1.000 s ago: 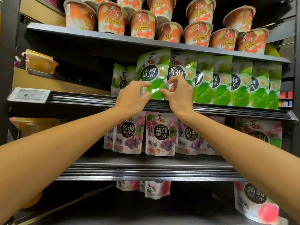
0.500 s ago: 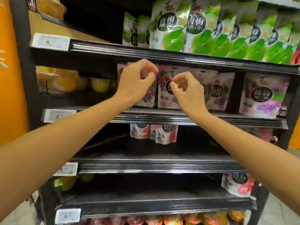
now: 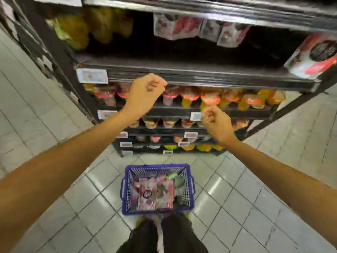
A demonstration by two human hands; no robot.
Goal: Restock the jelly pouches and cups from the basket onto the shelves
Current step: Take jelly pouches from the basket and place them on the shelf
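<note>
Pouches (image 3: 155, 193) piled in the basket (image 3: 156, 166), prob parked on the floor (image 3: 54, 179) for easy grabbing; left hand (image 3: 144, 92) and right hand (image 3: 217, 123) near the shelves (image 3: 200, 75), loosely curled, empty.

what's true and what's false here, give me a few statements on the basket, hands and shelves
1. The blue basket sits on the tiled floor. True.
2. The basket is empty. False: pink jelly pouches lie in it.
3. The left hand holds nothing. True.
4. The right hand reaches into the basket. False: it is raised in front of the jelly cups, well above the basket.
</note>
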